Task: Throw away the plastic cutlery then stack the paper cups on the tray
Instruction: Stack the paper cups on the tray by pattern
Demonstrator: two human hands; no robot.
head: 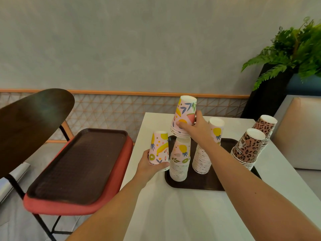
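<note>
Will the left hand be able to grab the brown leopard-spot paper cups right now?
Probably not. The left hand grips a pink fruit-print paper cup, and the right arm crosses between it and the brown leopard-spot paper cups.

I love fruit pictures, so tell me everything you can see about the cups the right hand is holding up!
The held cups are a short nest of paper cups, upside down, pink with yellow fruit and blue-green leaves, white base on top. Several white rolled rims bunch at the lower end. The nest tilts slightly. The right hand grips it near the rims, thumb in front, fingers behind. It hangs just over the front stack on the dark tray; whether they touch is unclear.
</note>
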